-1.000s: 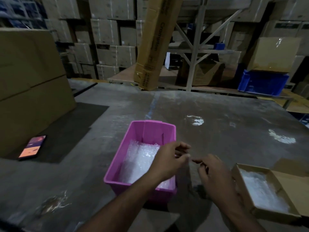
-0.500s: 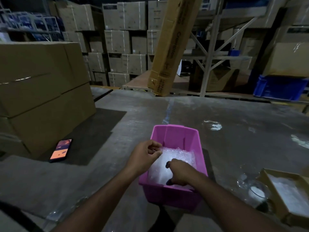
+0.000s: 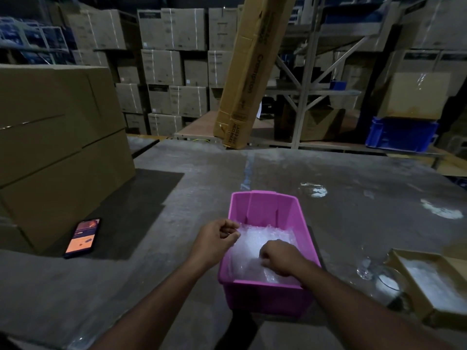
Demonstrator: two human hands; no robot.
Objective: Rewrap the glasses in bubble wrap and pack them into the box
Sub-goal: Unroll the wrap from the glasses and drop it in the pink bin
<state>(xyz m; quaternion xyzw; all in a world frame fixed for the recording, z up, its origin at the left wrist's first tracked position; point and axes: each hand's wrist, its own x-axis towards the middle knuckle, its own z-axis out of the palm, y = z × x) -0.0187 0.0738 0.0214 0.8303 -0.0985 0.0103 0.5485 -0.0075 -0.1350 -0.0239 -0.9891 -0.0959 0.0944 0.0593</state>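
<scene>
A pink plastic bin (image 3: 261, 205) stands on the grey table in front of me, filled with bubble wrap (image 3: 255, 243). My left hand (image 3: 214, 241) is at the bin's left rim and pinches the edge of the wrap. Inside the bin, my right hand (image 3: 280, 258) has its fingers curled into the wrap. A clear stemmed glass (image 3: 366, 270) lies on the table to the right, between the bin and an open cardboard box (image 3: 404, 294) lined with bubble wrap (image 3: 432, 281).
A lit phone (image 3: 82, 238) lies on the table at the left, beside a stack of large cartons (image 3: 58, 137). A long carton (image 3: 250, 72) leans behind the table. Shelving, a blue crate (image 3: 401, 133) and stacked boxes fill the background.
Both hands moved from the gap beside the bin into the bin; the right hand went down onto the bubble wrap. My view swung left, pushing the cardboard box to the right edge.
</scene>
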